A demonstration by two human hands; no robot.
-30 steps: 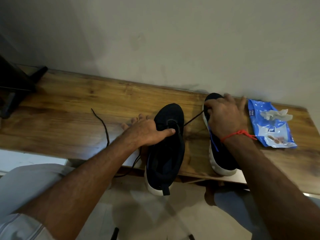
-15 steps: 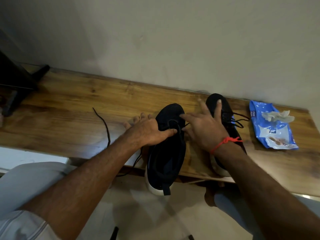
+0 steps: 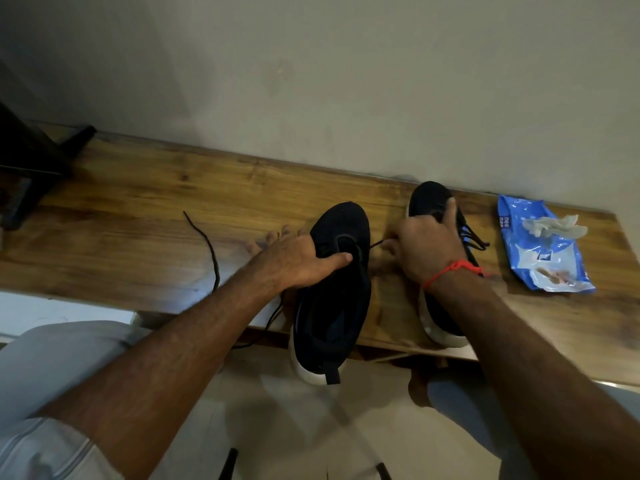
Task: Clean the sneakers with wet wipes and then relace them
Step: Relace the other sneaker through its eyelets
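At frame centre, the right hand (image 3: 427, 249) fingers are pinching the black lace (image 3: 375, 243) while the left hand (image 3: 298, 259) is gripping the unlaced sneaker (image 3: 334, 289) on the desk (image 3: 138, 244); keeping the lace taut should help threading.

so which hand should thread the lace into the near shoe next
Probably the right hand: it is at the lace end just beside the near shoe. The left hand grips that shoe, thumb at its opening, so it is better left steadying it.
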